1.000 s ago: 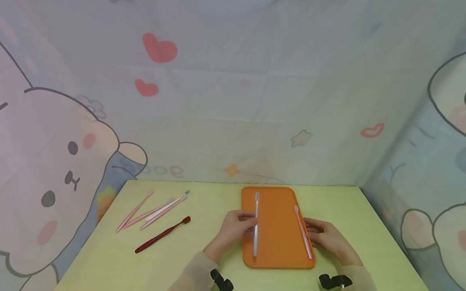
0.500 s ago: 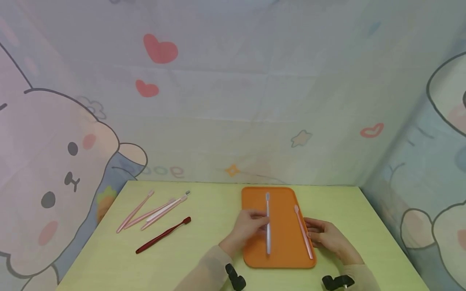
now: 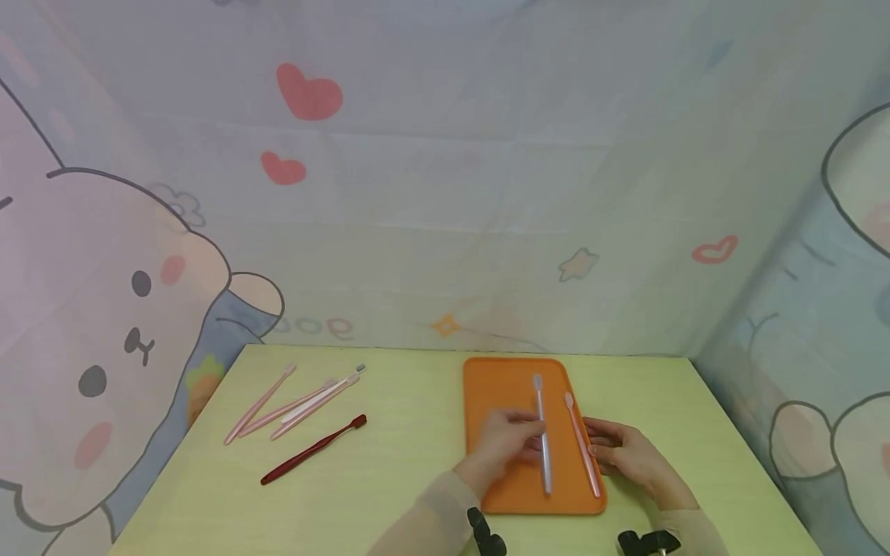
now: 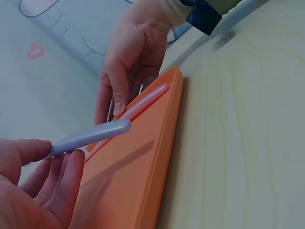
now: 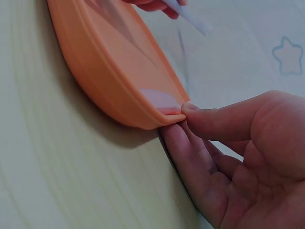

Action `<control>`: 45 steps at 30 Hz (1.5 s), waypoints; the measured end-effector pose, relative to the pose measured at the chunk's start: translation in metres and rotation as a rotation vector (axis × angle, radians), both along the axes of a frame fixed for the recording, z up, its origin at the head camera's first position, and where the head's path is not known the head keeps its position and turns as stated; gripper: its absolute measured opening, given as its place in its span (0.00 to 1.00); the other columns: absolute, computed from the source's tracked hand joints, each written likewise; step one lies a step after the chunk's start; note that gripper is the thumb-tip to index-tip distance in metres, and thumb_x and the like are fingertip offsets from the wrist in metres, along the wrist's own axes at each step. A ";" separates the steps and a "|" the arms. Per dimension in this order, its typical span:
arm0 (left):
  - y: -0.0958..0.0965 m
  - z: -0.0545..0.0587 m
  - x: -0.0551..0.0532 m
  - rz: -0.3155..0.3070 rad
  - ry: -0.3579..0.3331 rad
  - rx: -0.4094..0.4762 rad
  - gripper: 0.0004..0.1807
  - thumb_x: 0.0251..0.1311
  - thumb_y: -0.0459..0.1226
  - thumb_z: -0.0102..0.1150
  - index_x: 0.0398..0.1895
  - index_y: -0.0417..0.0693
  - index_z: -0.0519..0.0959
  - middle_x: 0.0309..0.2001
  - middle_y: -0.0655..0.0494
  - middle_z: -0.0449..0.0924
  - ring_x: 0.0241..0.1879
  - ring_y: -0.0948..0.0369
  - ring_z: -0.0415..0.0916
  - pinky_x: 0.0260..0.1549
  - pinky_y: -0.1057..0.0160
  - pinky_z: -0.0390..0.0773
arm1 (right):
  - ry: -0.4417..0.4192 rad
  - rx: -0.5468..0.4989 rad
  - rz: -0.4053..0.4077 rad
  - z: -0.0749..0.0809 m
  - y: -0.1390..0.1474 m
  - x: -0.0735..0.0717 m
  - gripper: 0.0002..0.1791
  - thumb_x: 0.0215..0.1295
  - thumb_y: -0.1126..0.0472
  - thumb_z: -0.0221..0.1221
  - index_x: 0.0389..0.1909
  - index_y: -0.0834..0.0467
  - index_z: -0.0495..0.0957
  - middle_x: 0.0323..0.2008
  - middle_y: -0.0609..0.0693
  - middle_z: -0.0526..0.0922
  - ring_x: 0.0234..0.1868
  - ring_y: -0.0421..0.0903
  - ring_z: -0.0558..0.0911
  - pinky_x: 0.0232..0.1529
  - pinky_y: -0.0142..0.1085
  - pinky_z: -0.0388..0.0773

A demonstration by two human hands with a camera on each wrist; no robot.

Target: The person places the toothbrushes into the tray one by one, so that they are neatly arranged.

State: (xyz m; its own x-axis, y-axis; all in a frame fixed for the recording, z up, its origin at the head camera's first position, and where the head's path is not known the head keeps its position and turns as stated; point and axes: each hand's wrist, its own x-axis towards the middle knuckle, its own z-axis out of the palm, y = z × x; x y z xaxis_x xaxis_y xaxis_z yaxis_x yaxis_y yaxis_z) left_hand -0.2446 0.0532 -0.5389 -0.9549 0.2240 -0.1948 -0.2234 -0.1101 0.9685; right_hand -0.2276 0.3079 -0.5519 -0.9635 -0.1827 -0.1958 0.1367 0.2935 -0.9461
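My left hand [image 3: 506, 448] pinches a pale lavender toothbrush [image 4: 93, 136] between thumb and fingertips. It is held above the orange tray [image 3: 511, 498], and its shadow falls on the tray floor in the left wrist view. A pink toothbrush [image 3: 582, 444] lies inside the tray along its right side. My right hand [image 3: 633, 459] grips the tray's right rim, thumb on top and fingers beneath, as the right wrist view [image 5: 228, 138] shows. The lavender toothbrush is nearly parallel to the pink one, to its left, bristles toward the far edge.
On the left of the yellow table [image 3: 410, 386] lie several pink toothbrushes [image 3: 259, 405] and a white toothbrush [image 3: 320, 400], partly overlapping. A dark red toothbrush [image 3: 313, 450] rests nearer the front, apart from them. A patterned cloth [image 3: 445, 193] hangs behind the table.
My left hand has carried the lavender toothbrush rightward across the tray, from its left edge toward the pink toothbrush. My right hand has stayed at the tray's right rim.
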 end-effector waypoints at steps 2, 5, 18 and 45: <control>0.006 -0.001 0.001 0.005 -0.007 0.007 0.11 0.69 0.33 0.70 0.50 0.37 0.86 0.33 0.47 0.87 0.28 0.56 0.86 0.29 0.55 0.90 | -0.010 -0.003 -0.008 -0.001 0.000 0.000 0.35 0.75 0.68 0.63 0.78 0.73 0.62 0.67 0.69 0.77 0.55 0.46 0.84 0.43 0.40 0.88; 0.013 -0.002 0.002 0.011 -0.016 0.031 0.10 0.69 0.32 0.70 0.49 0.36 0.85 0.33 0.47 0.86 0.28 0.56 0.86 0.29 0.54 0.90 | -0.016 -0.001 -0.011 -0.002 -0.001 0.000 0.35 0.75 0.68 0.63 0.78 0.73 0.63 0.67 0.68 0.78 0.54 0.45 0.84 0.43 0.39 0.88; 0.033 -0.005 0.002 0.032 -0.017 0.049 0.09 0.68 0.29 0.69 0.48 0.33 0.85 0.33 0.45 0.86 0.26 0.57 0.85 0.30 0.55 0.90 | -0.002 -0.016 0.015 0.004 0.001 0.002 0.35 0.75 0.68 0.62 0.78 0.74 0.61 0.68 0.70 0.76 0.56 0.46 0.83 0.44 0.39 0.88; 0.064 -0.004 0.001 0.098 0.035 -0.209 0.03 0.63 0.27 0.73 0.33 0.38 0.87 0.22 0.52 0.82 0.20 0.58 0.85 0.22 0.63 0.87 | -0.004 0.008 0.011 0.007 -0.001 0.002 0.33 0.76 0.71 0.59 0.77 0.74 0.62 0.60 0.65 0.82 0.51 0.44 0.83 0.40 0.38 0.87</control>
